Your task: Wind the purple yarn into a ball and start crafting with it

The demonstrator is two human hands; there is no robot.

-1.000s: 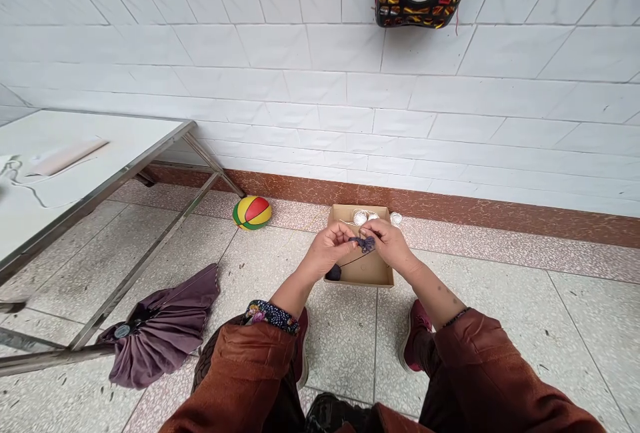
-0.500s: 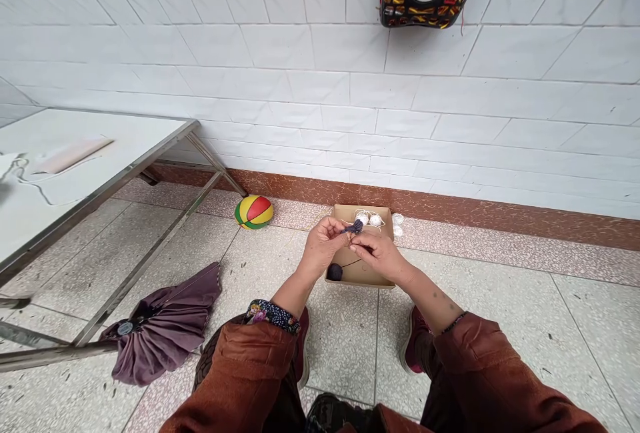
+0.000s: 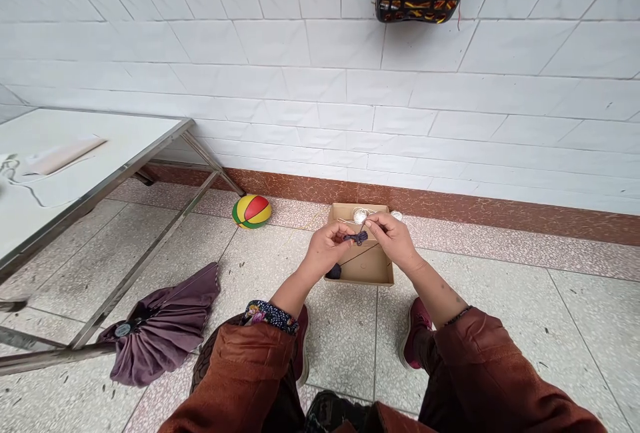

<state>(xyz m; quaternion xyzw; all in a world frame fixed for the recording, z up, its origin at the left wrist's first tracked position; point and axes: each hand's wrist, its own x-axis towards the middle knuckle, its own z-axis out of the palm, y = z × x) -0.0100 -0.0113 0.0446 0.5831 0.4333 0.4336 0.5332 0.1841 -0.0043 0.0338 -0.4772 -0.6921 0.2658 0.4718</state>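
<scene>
My left hand [image 3: 331, 245] pinches a small dark bundle of yarn [image 3: 357, 238] between thumb and fingers, above a shallow cardboard box [image 3: 367, 274]. To the right of the bundle, my right hand [image 3: 393, 238] is closed on a dark yarn strand [image 3: 363, 225] that rises from it. A dark ball of yarn [image 3: 333, 271] lies in the box's near left corner, and a thread runs from it up toward my right hand. At the far side of the box sits a white ball of yarn [image 3: 360, 215], partly covered by my right hand.
A white-topped metal table [image 3: 145, 133] stands at left, with a folded umbrella [image 3: 165, 326] on the floor by its leg. A colourful ball [image 3: 252, 211] rests near the wall. On the wall hangs a black basket [image 3: 425, 9]. Another white ball [image 3: 396, 215] lies beside the box.
My right hand has drawn away from the left, up and to the right, pulling out a strand. The dark bundle now shows loops between the hands. The view has shifted slightly.
</scene>
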